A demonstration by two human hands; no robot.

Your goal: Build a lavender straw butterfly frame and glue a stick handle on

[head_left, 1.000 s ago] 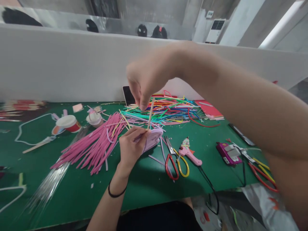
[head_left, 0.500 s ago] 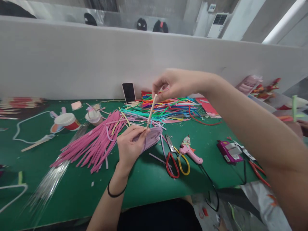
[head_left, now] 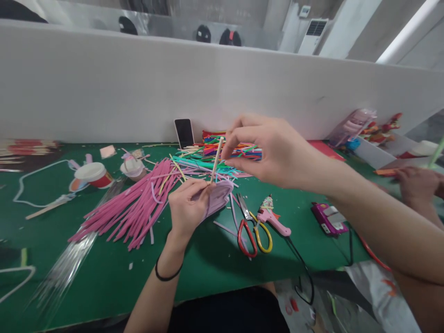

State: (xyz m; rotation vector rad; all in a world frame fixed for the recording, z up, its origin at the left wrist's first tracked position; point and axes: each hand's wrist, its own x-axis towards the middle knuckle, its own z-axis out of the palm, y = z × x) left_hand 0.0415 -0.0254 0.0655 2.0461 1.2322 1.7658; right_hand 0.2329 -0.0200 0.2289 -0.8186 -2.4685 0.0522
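My left hand [head_left: 187,208] is closed round a lilac foam piece [head_left: 219,196] low over the green table [head_left: 208,263]. A thin wooden stick [head_left: 217,159] stands up out of that piece, tilted slightly right. My right hand [head_left: 268,150] hovers just right of the stick's top, fingers curled and slightly apart, with nothing visible in them. A black band circles my left wrist.
A fan of pink foam strips [head_left: 135,206] lies to the left, a heap of coloured strips [head_left: 225,155] behind. Scissors [head_left: 248,229], a pink glue gun [head_left: 274,219] and a magenta device [head_left: 328,219] lie to the right. Cups [head_left: 92,173], a phone [head_left: 183,132], another person's hand [head_left: 416,185].
My right hand has come down from above the stick, let go of its top and moved to its right. The left hand with the foam piece has stayed put.
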